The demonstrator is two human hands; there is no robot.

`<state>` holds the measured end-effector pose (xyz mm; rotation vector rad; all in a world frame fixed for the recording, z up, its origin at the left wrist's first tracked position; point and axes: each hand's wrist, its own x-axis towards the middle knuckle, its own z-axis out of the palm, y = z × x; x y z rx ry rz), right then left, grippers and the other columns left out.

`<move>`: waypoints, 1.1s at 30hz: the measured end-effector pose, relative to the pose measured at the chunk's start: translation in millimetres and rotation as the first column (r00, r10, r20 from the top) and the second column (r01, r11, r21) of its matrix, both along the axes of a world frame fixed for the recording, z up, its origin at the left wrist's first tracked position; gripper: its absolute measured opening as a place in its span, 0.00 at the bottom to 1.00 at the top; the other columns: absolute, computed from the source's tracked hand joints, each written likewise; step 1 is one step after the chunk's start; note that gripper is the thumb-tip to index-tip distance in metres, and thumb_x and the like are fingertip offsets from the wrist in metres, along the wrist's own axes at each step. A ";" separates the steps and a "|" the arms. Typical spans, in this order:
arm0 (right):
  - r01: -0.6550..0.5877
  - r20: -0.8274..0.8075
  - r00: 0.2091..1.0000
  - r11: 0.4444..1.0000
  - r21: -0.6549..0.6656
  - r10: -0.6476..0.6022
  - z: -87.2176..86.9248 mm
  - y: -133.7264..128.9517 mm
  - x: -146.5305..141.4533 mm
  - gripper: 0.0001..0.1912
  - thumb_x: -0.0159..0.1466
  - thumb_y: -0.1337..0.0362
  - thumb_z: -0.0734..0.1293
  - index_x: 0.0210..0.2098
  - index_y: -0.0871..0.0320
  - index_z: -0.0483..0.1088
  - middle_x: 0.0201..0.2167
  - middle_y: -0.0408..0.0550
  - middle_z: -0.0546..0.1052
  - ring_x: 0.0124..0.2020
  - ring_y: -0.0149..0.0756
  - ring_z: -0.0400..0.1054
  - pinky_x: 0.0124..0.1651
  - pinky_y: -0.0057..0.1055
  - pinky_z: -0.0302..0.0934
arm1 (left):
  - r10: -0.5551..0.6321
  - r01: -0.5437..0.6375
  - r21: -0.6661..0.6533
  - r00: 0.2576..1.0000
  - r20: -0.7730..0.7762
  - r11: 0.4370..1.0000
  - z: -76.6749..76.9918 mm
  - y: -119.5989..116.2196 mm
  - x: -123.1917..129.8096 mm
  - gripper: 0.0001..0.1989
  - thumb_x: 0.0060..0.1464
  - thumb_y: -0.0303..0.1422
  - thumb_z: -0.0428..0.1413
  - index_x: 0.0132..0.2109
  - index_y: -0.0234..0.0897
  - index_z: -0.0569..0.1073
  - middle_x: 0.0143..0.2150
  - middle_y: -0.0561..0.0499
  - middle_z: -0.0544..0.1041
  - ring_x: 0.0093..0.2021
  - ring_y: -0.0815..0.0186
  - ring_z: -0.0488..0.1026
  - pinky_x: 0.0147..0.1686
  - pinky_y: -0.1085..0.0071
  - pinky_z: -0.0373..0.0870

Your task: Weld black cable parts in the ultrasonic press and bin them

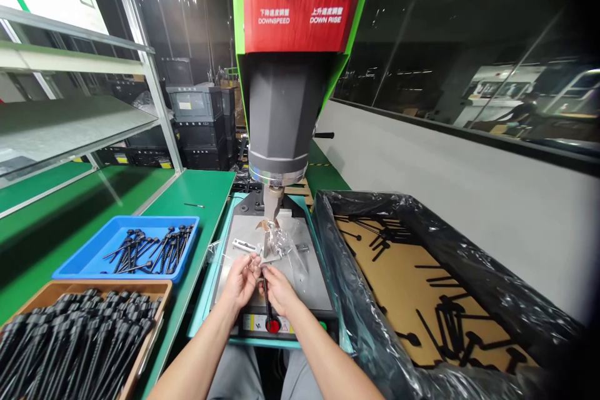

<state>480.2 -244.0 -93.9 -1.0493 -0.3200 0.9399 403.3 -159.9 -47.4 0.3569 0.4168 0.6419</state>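
In the head view my right hand (pixel 279 290) is closed around a slim black rod (pixel 267 301), which points down toward me over the front of the machine base. My left hand (pixel 242 279) is pinched at the rod's far end; what lies between its fingertips is too small to make out. Just beyond my fingertips, the metal horn (pixel 273 203) of a red and grey press machine (pixel 285 106) comes down to a small fixture on a grey metal plate (pixel 295 290). Clear plastic film (pixel 293 247) hangs around the fixture.
At left, a blue tray (pixel 89 256) and a brown tray (pixel 157 290) hold many black rods with thick heads. To the right stands a box lined with black plastic (pixel 370 319), with more rods on cardboard. A red button (pixel 272 325) sits at the machine's front.
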 end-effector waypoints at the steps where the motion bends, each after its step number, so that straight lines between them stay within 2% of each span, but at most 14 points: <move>1: 0.016 0.038 0.999 1.000 0.012 -0.016 4.0 3.8 0.9 0.23 0.51 0.48 0.74 0.38 0.57 0.72 0.32 0.47 0.77 0.27 0.34 0.70 0.29 0.29 0.62 | -0.007 0.007 0.052 1.000 0.002 0.999 5.1 -1.4 -1.7 0.07 0.49 0.21 0.61 0.31 0.34 0.70 0.33 0.49 0.78 0.33 0.67 0.78 0.31 0.77 0.76; 5: 0.137 0.239 0.960 0.989 0.059 -0.147 24.1 11.1 17.4 0.26 0.54 0.48 0.72 0.47 0.56 0.71 0.38 0.49 0.79 0.41 0.42 0.72 0.46 0.38 0.65 | -0.060 0.059 0.220 0.998 0.002 0.974 23.3 -5.9 -9.8 0.07 0.48 0.28 0.64 0.32 0.34 0.72 0.36 0.48 0.80 0.36 0.65 0.79 0.32 0.76 0.75; 9: 0.260 0.437 0.856 0.961 0.097 -0.276 42.8 8.7 42.2 0.22 0.55 0.51 0.72 0.45 0.55 0.74 0.45 0.52 0.77 0.52 0.48 0.67 0.59 0.44 0.55 | -0.083 0.100 0.307 0.994 -0.068 0.946 29.9 -10.3 -13.4 0.10 0.47 0.32 0.66 0.35 0.33 0.74 0.40 0.46 0.81 0.36 0.64 0.79 0.31 0.75 0.75; 11: 0.322 0.528 0.781 0.939 0.118 -0.334 48.4 7.6 50.9 0.20 0.55 0.53 0.71 0.44 0.54 0.75 0.51 0.52 0.73 0.57 0.49 0.62 0.61 0.44 0.53 | -0.087 0.112 0.310 0.992 -0.095 0.944 30.0 -13.1 -12.0 0.10 0.46 0.32 0.66 0.34 0.33 0.74 0.41 0.45 0.81 0.36 0.64 0.79 0.31 0.74 0.74; 13: 0.398 0.640 0.661 0.906 0.143 -0.391 51.1 8.6 56.0 0.18 0.56 0.55 0.70 0.45 0.54 0.76 0.56 0.52 0.70 0.60 0.48 0.59 0.62 0.44 0.51 | -0.102 0.129 0.291 0.989 -0.105 0.948 30.3 -16.1 -9.4 0.10 0.46 0.32 0.66 0.34 0.33 0.74 0.41 0.45 0.81 0.35 0.64 0.79 0.31 0.75 0.74; 15: 0.449 0.726 0.548 0.878 0.165 -0.416 51.6 11.9 58.8 0.17 0.58 0.57 0.69 0.45 0.54 0.76 0.58 0.52 0.68 0.60 0.47 0.59 0.63 0.44 0.51 | -0.119 0.144 0.278 0.987 -0.105 0.950 31.9 -19.1 -6.7 0.10 0.46 0.31 0.66 0.34 0.33 0.74 0.40 0.45 0.81 0.35 0.65 0.79 0.31 0.75 0.74; 16: 0.459 0.745 0.520 0.873 0.168 -0.417 51.5 14.4 59.8 0.16 0.59 0.58 0.68 0.46 0.54 0.76 0.58 0.52 0.68 0.60 0.46 0.60 0.63 0.43 0.51 | -0.124 0.148 0.279 0.987 -0.103 0.949 33.1 -20.3 -5.5 0.10 0.46 0.31 0.66 0.34 0.33 0.74 0.40 0.45 0.81 0.35 0.65 0.79 0.31 0.75 0.73; 21: 0.436 0.713 0.571 0.886 0.157 -0.407 50.7 33.2 67.9 0.18 0.60 0.56 0.66 0.48 0.54 0.74 0.56 0.50 0.71 0.58 0.42 0.62 0.62 0.39 0.51 | -0.135 0.154 0.288 0.987 -0.087 0.945 38.2 -23.2 -0.4 0.11 0.46 0.32 0.67 0.34 0.32 0.75 0.40 0.44 0.81 0.35 0.65 0.79 0.30 0.76 0.73; 26: 0.432 0.673 0.634 0.896 0.099 -0.380 51.4 52.0 79.9 0.20 0.56 0.54 0.68 0.45 0.56 0.75 0.51 0.52 0.75 0.55 0.46 0.65 0.61 0.43 0.53 | -0.138 0.156 0.290 0.987 -0.083 0.944 36.8 -22.5 3.5 0.13 0.44 0.33 0.68 0.33 0.32 0.74 0.39 0.44 0.81 0.33 0.65 0.80 0.29 0.77 0.73; 30: 0.360 0.636 0.703 0.930 0.069 -0.319 56.3 53.1 84.6 0.22 0.55 0.53 0.68 0.47 0.56 0.74 0.46 0.51 0.78 0.49 0.45 0.70 0.54 0.40 0.60 | -0.138 0.158 0.290 0.986 -0.090 0.944 34.1 -21.4 3.3 0.13 0.44 0.33 0.68 0.34 0.32 0.74 0.39 0.44 0.82 0.34 0.65 0.80 0.29 0.77 0.73; 33: 0.322 0.629 0.720 0.944 0.070 -0.293 59.6 49.3 88.5 0.21 0.57 0.52 0.67 0.47 0.55 0.74 0.47 0.50 0.78 0.50 0.44 0.69 0.54 0.38 0.59 | -0.145 0.169 0.296 0.984 -0.100 0.940 31.8 -21.0 2.8 0.12 0.44 0.33 0.68 0.33 0.32 0.74 0.40 0.43 0.82 0.34 0.65 0.80 0.29 0.77 0.73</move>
